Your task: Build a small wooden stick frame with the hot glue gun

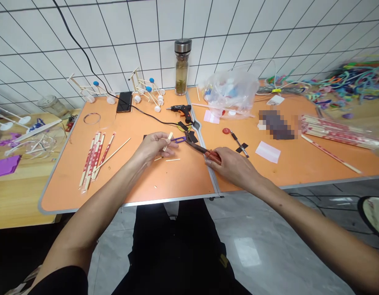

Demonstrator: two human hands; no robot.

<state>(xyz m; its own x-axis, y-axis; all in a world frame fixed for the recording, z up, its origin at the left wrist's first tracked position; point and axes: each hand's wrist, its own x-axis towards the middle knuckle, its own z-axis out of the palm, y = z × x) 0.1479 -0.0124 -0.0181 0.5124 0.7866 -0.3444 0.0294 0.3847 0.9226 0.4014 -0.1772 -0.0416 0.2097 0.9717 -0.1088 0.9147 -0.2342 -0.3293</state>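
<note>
My left hand (152, 146) is closed around a short wooden stick (169, 139) and a purple pipe-cleaner loop (178, 139) over the orange table (165, 184). My right hand (232, 166) grips red-handled pliers (204, 150), whose dark jaws reach the purple loop. Two short cut stick pieces (172, 159) lie on the table just under my left hand. A long bare chopstick (114, 154) lies to the left.
Wrapped chopsticks (95, 157) lie at left, more at right (337, 133). A black glue gun (183, 110), phone (124, 101), glass bottle (181, 67), plastic bag (232, 92), stick-and-cap models (146, 92), black tape bits (241, 147) and pipe cleaners (346, 80) crowd the back.
</note>
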